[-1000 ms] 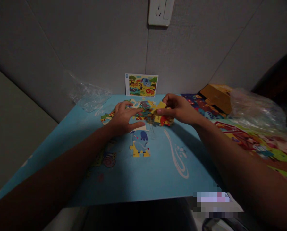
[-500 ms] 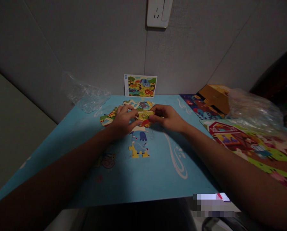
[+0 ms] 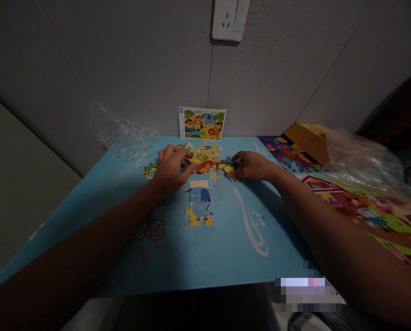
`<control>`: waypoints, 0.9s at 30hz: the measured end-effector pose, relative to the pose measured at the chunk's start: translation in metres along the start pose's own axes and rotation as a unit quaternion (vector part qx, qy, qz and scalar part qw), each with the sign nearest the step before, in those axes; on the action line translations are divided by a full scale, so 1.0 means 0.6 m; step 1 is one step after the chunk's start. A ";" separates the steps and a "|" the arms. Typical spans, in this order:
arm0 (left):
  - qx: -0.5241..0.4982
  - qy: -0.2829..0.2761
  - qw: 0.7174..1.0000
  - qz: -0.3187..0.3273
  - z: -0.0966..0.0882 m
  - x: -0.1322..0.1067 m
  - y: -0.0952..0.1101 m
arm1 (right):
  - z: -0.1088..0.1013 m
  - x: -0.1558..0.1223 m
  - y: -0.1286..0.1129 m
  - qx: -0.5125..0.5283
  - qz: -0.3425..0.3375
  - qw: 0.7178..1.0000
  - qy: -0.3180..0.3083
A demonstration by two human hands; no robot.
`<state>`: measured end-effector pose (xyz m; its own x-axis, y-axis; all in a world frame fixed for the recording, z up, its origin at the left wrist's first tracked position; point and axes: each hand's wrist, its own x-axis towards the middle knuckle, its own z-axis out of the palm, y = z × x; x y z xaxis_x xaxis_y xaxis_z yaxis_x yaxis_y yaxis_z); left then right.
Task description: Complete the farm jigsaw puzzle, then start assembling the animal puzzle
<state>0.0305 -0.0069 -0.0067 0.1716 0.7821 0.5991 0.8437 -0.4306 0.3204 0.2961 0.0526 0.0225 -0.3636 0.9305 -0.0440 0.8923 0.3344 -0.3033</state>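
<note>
My left hand [image 3: 172, 168] rests over the loose jigsaw pieces, fingers bent and apart from the thumb. Its thumb tip comes near a yellow and red puzzle piece [image 3: 202, 164] lying among the others. On the right, my right hand [image 3: 251, 166] has thumb and fingers about a small yellow and dark puzzle piece [image 3: 228, 169], low over the tabletop. Nearer to me lie joined pieces showing a blue elephant [image 3: 199, 202], with a pale blank strip at their top. Part of the pile is hidden under my left hand.
A picture card [image 3: 202, 123] leans against the wall behind the pieces. Crumpled clear plastic [image 3: 126, 138] lies at the back left. To the right are a farm picture board [image 3: 370, 216], an open orange box [image 3: 308, 142] and a plastic bag [image 3: 363, 151]. The blue table [image 3: 226, 257] ends in front.
The yellow and red piece that was between both hands now lies among the pieces. My right hand has moved right to another piece; my left hand has shifted slightly left.
</note>
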 end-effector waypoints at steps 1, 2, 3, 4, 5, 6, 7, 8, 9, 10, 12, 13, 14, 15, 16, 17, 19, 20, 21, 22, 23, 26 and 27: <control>-0.004 -0.001 1.000 0.002 0.000 0.000 0.000 | -0.001 0.000 -0.001 0.020 0.004 1.000 0.014; -0.006 -0.001 1.000 0.002 0.000 0.000 0.000 | -0.001 0.001 -0.002 0.042 0.005 0.999 0.031; -0.006 -0.001 1.000 0.002 0.000 0.000 0.000 | -0.001 0.001 -0.004 0.066 0.006 0.997 0.047; -0.005 -0.001 1.000 -0.001 0.001 0.000 0.000 | 0.000 0.001 -0.006 0.095 0.006 0.993 0.065; -0.002 -0.002 1.000 -0.004 0.001 0.000 0.000 | 0.001 0.001 -0.008 0.129 0.005 0.988 0.082; 0.001 -0.005 1.000 -0.008 0.001 0.000 -0.001 | 0.003 0.001 -0.011 0.172 0.001 0.980 0.100; 0.003 -0.007 1.000 -0.011 0.001 0.000 -0.001 | 0.004 0.001 -0.015 0.220 -0.006 0.968 0.118; 0.003 -0.009 1.000 -0.013 0.001 -0.001 -0.002 | 0.006 0.000 -0.018 0.269 -0.015 0.954 0.134; 0.002 -0.010 1.000 -0.013 0.001 -0.001 -0.002 | 0.007 -0.001 -0.022 0.312 -0.025 0.939 0.145; 0.000 -0.008 1.000 -0.012 0.002 -0.001 -0.003 | 0.009 -0.001 -0.025 0.342 -0.035 0.927 0.149; -0.002 -0.004 1.000 -0.009 0.003 -0.001 -0.003 | 0.012 -0.002 -0.029 0.350 -0.052 0.924 0.141; -0.002 -0.004 1.000 -0.007 0.004 -0.001 -0.004 | 0.013 -0.003 -0.029 0.338 -0.059 0.930 0.132; -0.001 -0.009 1.000 -0.006 0.005 -0.002 -0.004 | 0.016 -0.003 -0.029 0.326 -0.066 0.935 0.123; 0.000 -0.016 1.000 -0.004 0.005 -0.002 -0.004 | 0.018 -0.002 -0.027 0.318 -0.073 0.938 0.113; 0.000 -0.026 1.000 -0.002 0.006 -0.002 -0.004 | 0.020 -0.002 -0.026 0.316 -0.080 0.940 0.104; 0.000 -0.036 0.999 0.001 0.007 -0.002 -0.005 | 0.022 -0.001 -0.024 0.319 -0.089 0.938 0.099; 0.000 -0.050 0.999 0.009 0.008 -0.003 -0.006 | 0.025 0.000 -0.022 0.326 -0.108 0.934 0.098; -0.001 -0.052 0.999 0.014 0.009 -0.003 -0.006 | 0.026 0.001 -0.022 0.332 -0.120 0.930 0.100; -0.002 -0.052 0.998 0.020 0.009 -0.004 -0.007 | 0.027 0.001 -0.023 0.342 -0.133 0.925 0.104; -0.004 -0.049 0.998 0.026 0.010 -0.004 -0.008 | 0.028 0.000 -0.024 0.355 -0.146 0.917 0.107; -0.006 -0.044 0.998 0.032 0.010 -0.004 -0.008 | 0.028 0.000 -0.026 0.371 -0.159 0.909 0.109; -0.016 -0.033 0.998 0.044 0.010 -0.003 -0.008 | 0.033 -0.004 -0.035 0.400 -0.185 0.890 0.115; -0.019 -0.033 0.998 0.046 0.009 -0.003 -0.007 | 0.035 -0.005 -0.038 0.398 -0.189 0.891 0.113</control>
<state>0.0293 -0.0039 -0.0130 0.2814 0.7663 0.5775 0.8030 -0.5176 0.2954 0.2711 0.0389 0.0098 -0.4546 0.8103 0.3699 0.2133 0.5022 -0.8380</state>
